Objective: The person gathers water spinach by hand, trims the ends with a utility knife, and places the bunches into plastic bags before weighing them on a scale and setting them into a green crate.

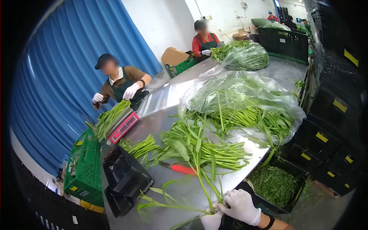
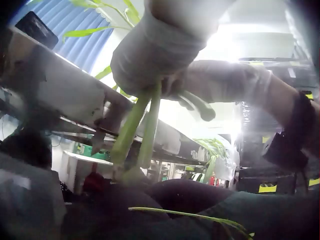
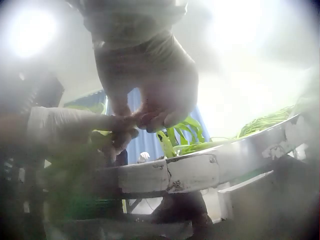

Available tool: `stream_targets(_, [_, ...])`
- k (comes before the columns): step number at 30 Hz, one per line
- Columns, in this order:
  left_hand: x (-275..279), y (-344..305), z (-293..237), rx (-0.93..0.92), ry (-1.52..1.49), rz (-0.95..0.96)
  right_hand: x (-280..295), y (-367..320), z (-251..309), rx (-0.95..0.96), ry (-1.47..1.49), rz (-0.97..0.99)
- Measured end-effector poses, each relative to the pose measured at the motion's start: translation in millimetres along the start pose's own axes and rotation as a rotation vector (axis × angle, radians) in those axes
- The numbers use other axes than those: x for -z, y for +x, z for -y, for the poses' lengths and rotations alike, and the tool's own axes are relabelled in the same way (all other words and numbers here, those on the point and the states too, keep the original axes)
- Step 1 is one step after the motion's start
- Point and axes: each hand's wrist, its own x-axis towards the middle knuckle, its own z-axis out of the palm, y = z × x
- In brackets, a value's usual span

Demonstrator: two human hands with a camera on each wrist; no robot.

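Both gloved hands are close together at the table's near edge. My left hand (image 1: 212,221) grips a few water spinach stalks (image 1: 206,191), whose long leafy ends reach out over the table. Their cut ends (image 2: 132,132) stick out below the hand in the left wrist view. Right beside it, my right hand (image 1: 241,207) has its fingers curled and pinches the stalks. Beyond the hands lies a loose pile of water spinach (image 1: 214,153). A knife with a red handle (image 1: 183,169) lies at the pile's near side.
A black plastic tray (image 1: 128,180) stands left on the metal table (image 1: 172,191). Behind it are a smaller bunch (image 1: 140,146) and a red scale (image 1: 123,128) loaded with greens. A bagged heap (image 1: 241,99) lies farther back. A crate of trimmings (image 1: 276,188) sits below right. Two people work across the table.
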Motion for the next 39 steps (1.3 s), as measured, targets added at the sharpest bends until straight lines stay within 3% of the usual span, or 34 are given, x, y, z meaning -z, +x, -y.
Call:
stream_targets(1, [2,0,2,0.073,-0.062,0.086,1,1,-4,-0.004,-0.005,-0.002])
stream_targets(3, [8,3,-2,0.22,-0.183,0.254,3,3,-14,0.208,0.077,-0.006])
stream_targets(4, [11,6,-8,0.293,-0.244,0.334,7,2,-17,0.127,0.372,-0.104])
stream_targets(5, [16,7,-16,0.424,-0.192,0.279,12,2,-18,0.044,0.668,-0.2])
stream_targets(6, [22,9,-40,0.386,-0.31,0.123,18,1,-16,-0.17,0.664,-0.545])
stream_targets(7, [30,11,-66,0.342,-0.428,-0.034,33,5,-20,-0.543,0.88,-0.783])
stream_targets(8, [39,7,-100,0.281,-0.517,-0.157,47,17,-35,-0.295,1.046,-1.07])
stream_targets(9, [49,6,-121,0.22,-0.602,-0.279,52,28,-46,-0.304,1.207,-1.274])
stream_targets(11, [78,1,-107,-0.05,-0.712,-0.381,52,27,-60,-0.301,0.732,-0.876])
stream_targets(12, [79,5,-114,-0.056,-0.711,-0.376,48,30,-57,-0.254,0.555,-0.618])
stream_targets(13, [80,8,-122,-0.071,-0.734,-0.459,34,38,-63,-0.06,0.364,-0.472])
stream_targets(14, [79,11,-131,-0.087,-0.759,-0.547,27,45,-61,-0.002,0.095,-0.365])
stream_targets(15, [76,14,-135,0.098,-0.604,-0.581,24,52,-56,0.056,-0.174,-0.254])
stream_targets(18, [69,24,-100,0.258,-0.778,-0.289,-10,61,-76,0.021,-0.414,-0.16])
stream_targets(21, [60,20,-66,0.371,-0.926,-0.04,-8,60,-75,-0.003,-0.2,-0.223])
stream_targets(22, [50,21,-72,0.437,-0.82,-0.162,2,57,-66,-0.087,0.001,-0.189])
stream_targets(23, [45,24,-75,0.44,-0.821,-0.162,8,51,-63,-0.089,0.0,-0.188])
stream_targets(25, [40,26,-76,0.517,-0.815,-0.172,16,39,-59,-0.531,1.09,0.002])
stream_targets(26, [39,26,-75,0.456,-0.826,-0.073,22,32,-53,-0.568,1.26,0.032])
stream_targets(29, [33,31,-64,0.457,-0.77,-0.001,7,0,-30,-0.66,1.248,0.072])
stream_targets(31, [25,29,-64,0.491,-0.764,-0.066,-9,-25,-22,-0.409,1.034,0.083])
stream_targets(36, [23,22,-55,0.534,-0.672,-0.103,-17,-49,-20,-0.333,0.857,0.169])
stream_targets(38, [21,20,-62,0.498,-0.694,-0.085,-13,-39,-29,-0.035,0.567,0.152])
stream_targets(39, [19,19,-63,0.498,-0.693,-0.079,-7,-32,-25,-0.037,0.565,0.148])
